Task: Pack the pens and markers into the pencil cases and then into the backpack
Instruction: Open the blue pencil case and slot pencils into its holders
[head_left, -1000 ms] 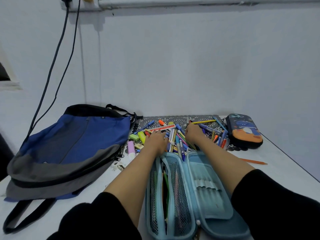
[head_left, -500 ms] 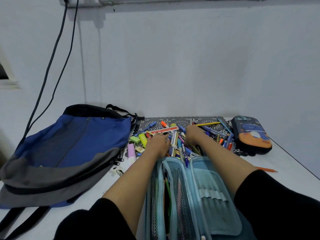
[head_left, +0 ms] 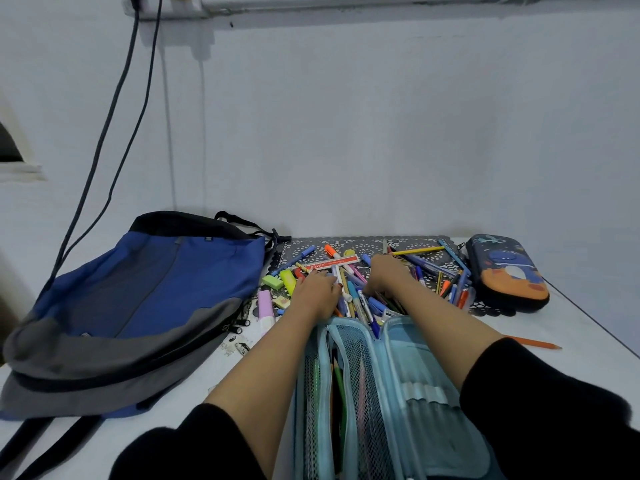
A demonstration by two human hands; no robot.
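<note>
While both forearms reach over the open light-blue fabric pencil case (head_left: 412, 372), my left grip (head_left: 317, 294) and right grip (head_left: 386, 275) sit knuckles-up on the loose heap of coloured pens and markers (head_left: 349, 296). Their fingers are buried, so I cannot tell whether either holds anything. That heap lies on a black lace-patterned mat (head_left: 363, 242) on the white counter (head_left: 554, 323), just beyond the case. Light, stiff, smooth barrels will likely roll, so I'd pinch several mid-barrel. Leftward lies the blue-and-grey backpack (head_left: 138, 299), rightward a closed dark-blue hard pencil case (head_left: 509, 271).
</note>
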